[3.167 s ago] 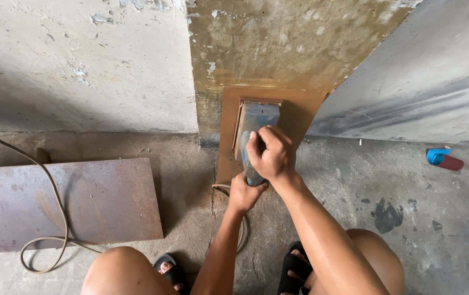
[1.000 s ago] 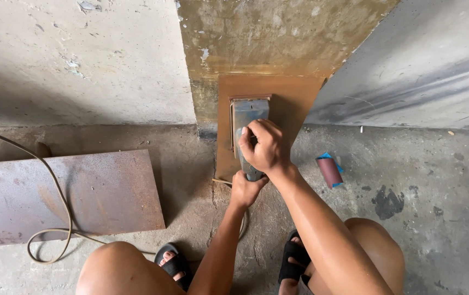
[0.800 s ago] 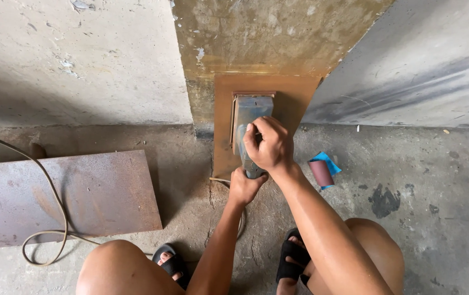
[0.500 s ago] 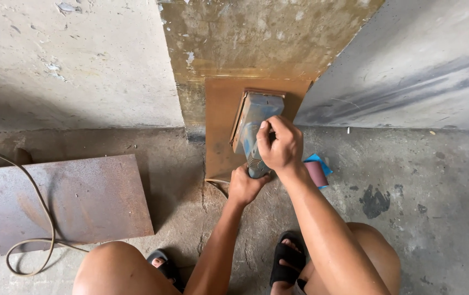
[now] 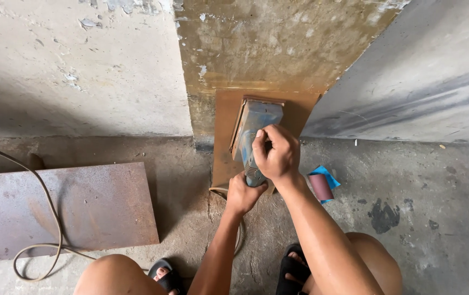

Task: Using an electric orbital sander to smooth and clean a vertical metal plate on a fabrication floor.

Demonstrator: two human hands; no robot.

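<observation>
A blue-grey electric sander [image 5: 256, 128] presses against a rusty brown metal plate [image 5: 226, 142] that leans on the wall corner. My right hand [image 5: 277, 153] grips the top of the sander's body. My left hand [image 5: 244, 192] holds its rear handle just below, where the cord comes out. The sander's pad is tilted slightly to the right on the plate.
A second rusty plate [image 5: 62, 210] lies flat on the concrete floor at left, with a power cord [image 5: 46, 218] looping across it. A roll of reddish sandpaper on a blue scrap [image 5: 321, 186] lies right of my hands. My knees and black sandals [image 5: 294, 270] are at the bottom.
The sander has shifted a little right and tilted on the plate. The sandpaper roll, earlier far right, now lies close beside my right wrist. The view has shifted slightly.
</observation>
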